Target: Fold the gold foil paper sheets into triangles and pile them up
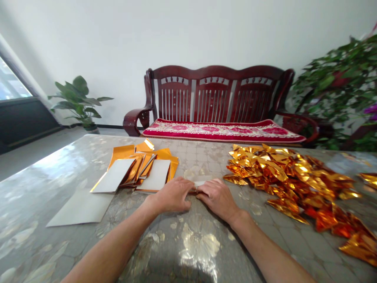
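Observation:
My left hand and my right hand lie close together near the middle of the glossy patterned table. Between them, both hands press on a folded strip of paper, pale on top, with a gold edge showing near my left hand's fingertips. Much of the strip is hidden under my fingers. To the left lie overlapping gold foil sheets and a white sheet. A large heap of folded gold foil triangles spreads to the right of my right hand.
A loose pale sheet lies at the table's left. Beyond the far table edge stand a dark red wooden bench with a red cushion, a potted plant, and a leafy plant.

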Motion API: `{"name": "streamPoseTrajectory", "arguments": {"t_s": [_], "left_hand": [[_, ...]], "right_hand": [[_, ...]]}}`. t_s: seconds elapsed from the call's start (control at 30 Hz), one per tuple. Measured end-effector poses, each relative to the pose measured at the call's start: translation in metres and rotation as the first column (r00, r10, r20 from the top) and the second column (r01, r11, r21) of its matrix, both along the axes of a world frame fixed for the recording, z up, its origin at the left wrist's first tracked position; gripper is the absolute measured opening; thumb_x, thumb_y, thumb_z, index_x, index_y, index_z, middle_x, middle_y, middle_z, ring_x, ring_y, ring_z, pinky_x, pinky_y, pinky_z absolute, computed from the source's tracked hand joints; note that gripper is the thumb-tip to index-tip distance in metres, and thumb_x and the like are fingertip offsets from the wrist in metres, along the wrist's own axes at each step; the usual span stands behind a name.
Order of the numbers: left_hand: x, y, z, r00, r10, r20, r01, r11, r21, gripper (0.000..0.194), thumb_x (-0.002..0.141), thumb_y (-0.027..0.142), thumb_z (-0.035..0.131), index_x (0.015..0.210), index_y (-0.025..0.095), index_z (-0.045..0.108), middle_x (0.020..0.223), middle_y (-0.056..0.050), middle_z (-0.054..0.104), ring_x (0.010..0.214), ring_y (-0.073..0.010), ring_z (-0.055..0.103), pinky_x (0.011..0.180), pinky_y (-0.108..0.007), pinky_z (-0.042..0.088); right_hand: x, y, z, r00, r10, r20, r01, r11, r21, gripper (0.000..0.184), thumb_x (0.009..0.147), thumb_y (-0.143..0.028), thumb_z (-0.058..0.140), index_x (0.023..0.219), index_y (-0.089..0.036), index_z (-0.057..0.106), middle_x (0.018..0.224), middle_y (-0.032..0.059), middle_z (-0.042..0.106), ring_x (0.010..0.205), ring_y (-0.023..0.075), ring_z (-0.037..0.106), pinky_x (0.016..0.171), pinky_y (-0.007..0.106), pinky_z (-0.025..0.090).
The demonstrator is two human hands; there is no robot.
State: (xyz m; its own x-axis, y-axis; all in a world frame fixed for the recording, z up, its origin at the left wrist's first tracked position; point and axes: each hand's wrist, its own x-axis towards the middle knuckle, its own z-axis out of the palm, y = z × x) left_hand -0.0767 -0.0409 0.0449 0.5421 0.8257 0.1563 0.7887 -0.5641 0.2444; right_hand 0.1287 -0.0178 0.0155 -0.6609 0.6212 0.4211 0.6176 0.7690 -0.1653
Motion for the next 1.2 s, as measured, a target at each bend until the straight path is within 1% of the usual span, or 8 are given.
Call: {"name": "streamPoseTrajectory", "arguments": {"t_s": [0.07, 0.17, 0.37, 0.57, 0.7, 0.83, 1.03, 1.2], "left_hand": [[0.002, -0.002, 0.000, 1.000, -0.005, -0.017, 0.005, 1.000, -0.006, 0.024, 0.081, 0.026, 0.061, 0.103, 0.019, 0.067, 0.100, -0.007, 0.071, 0.099, -0.0239, 0.063, 0.093, -0.035, 0.046], [0.007, -0.005, -0.002, 0.996, 0.084, -0.043, -0.084, 0.996, 0.009, 0.019, 0.092, 0.026, 0.050, 0.095, 0.017, 0.066, 0.094, -0.008, 0.071, 0.094, -0.0234, 0.064, 0.089, -0.035, 0.046], [0.011, -0.011, -0.007, 0.986, 0.168, -0.001, -0.168, 0.986, 0.024, 0.028, 0.099, 0.027, 0.041, 0.091, 0.019, 0.067, 0.088, -0.007, 0.071, 0.087, -0.0203, 0.065, 0.081, -0.030, 0.046], [0.009, -0.009, -0.013, 0.966, 0.248, 0.077, -0.250, 0.968, 0.011, 0.023, 0.094, 0.030, 0.052, 0.088, 0.022, 0.072, 0.086, -0.005, 0.073, 0.089, -0.0211, 0.066, 0.083, -0.031, 0.045], [0.010, -0.007, -0.015, 0.944, 0.301, 0.136, -0.306, 0.952, 0.018, 0.026, 0.094, 0.033, 0.052, 0.083, 0.022, 0.073, 0.083, -0.004, 0.074, 0.088, -0.0202, 0.066, 0.082, -0.030, 0.043], [0.011, -0.006, -0.019, 0.928, 0.335, 0.164, -0.344, 0.939, 0.024, 0.036, 0.097, 0.031, 0.045, 0.075, 0.021, 0.072, 0.080, -0.005, 0.074, 0.085, -0.0190, 0.066, 0.079, -0.029, 0.041], [0.011, 0.000, -0.024, 0.878, 0.419, 0.231, -0.424, 0.905, -0.028, 0.025, 0.087, 0.034, 0.060, 0.069, 0.021, 0.071, 0.079, -0.002, 0.074, 0.081, -0.0178, 0.065, 0.078, -0.028, 0.041], [0.012, 0.003, -0.021, 0.864, 0.461, 0.203, -0.463, 0.885, -0.039, 0.021, 0.083, 0.035, 0.064, 0.069, 0.022, 0.071, 0.079, -0.001, 0.074, 0.079, -0.0176, 0.063, 0.074, -0.029, 0.037]], "right_hand": [[0.004, 0.002, 0.001, 0.999, 0.007, -0.044, -0.010, 0.998, -0.056, 0.013, 0.084, -0.030, 0.071, 0.094, -0.023, 0.069, 0.086, 0.0010, 0.072, 0.083, 0.0185, 0.062, 0.080, 0.033, 0.039], [0.014, 0.007, 0.005, 0.994, 0.002, -0.109, -0.013, 0.995, -0.104, 0.012, 0.080, -0.026, 0.074, 0.091, -0.024, 0.070, 0.087, 0.0004, 0.071, 0.086, 0.0190, 0.061, 0.080, 0.033, 0.041], [0.031, 0.017, 0.009, 0.973, -0.017, -0.229, -0.001, 0.997, -0.079, 0.008, 0.086, -0.025, 0.065, 0.084, -0.025, 0.073, 0.099, 0.0033, 0.070, 0.093, 0.0191, 0.058, 0.085, 0.035, 0.044], [0.023, 0.020, 0.000, 0.974, -0.140, -0.179, 0.107, 0.977, -0.182, 0.024, 0.094, -0.028, 0.053, 0.077, -0.023, 0.068, 0.081, 0.0012, 0.070, 0.086, 0.0179, 0.057, 0.080, 0.031, 0.044], [0.017, 0.020, -0.001, 0.960, -0.234, -0.153, 0.200, 0.957, -0.212, 0.021, 0.092, -0.029, 0.056, 0.075, -0.022, 0.066, 0.081, 0.0006, 0.069, 0.085, 0.0181, 0.057, 0.076, 0.029, 0.041], [0.013, 0.020, -0.001, 0.954, -0.258, -0.154, 0.228, 0.955, -0.190, 0.018, 0.089, -0.026, 0.059, 0.072, -0.022, 0.063, 0.079, 0.0006, 0.067, 0.082, 0.0182, 0.057, 0.074, 0.029, 0.039], [0.011, 0.020, -0.005, 0.950, -0.280, -0.137, 0.255, 0.951, -0.173, 0.018, 0.087, -0.022, 0.059, 0.069, -0.021, 0.060, 0.077, 0.0008, 0.064, 0.082, 0.0175, 0.056, 0.074, 0.028, 0.039], [0.012, 0.022, -0.005, 0.942, -0.311, -0.126, 0.282, 0.937, -0.208, 0.023, 0.091, -0.027, 0.055, 0.070, -0.021, 0.060, 0.080, 0.0016, 0.063, 0.083, 0.0175, 0.055, 0.074, 0.028, 0.038]]}}
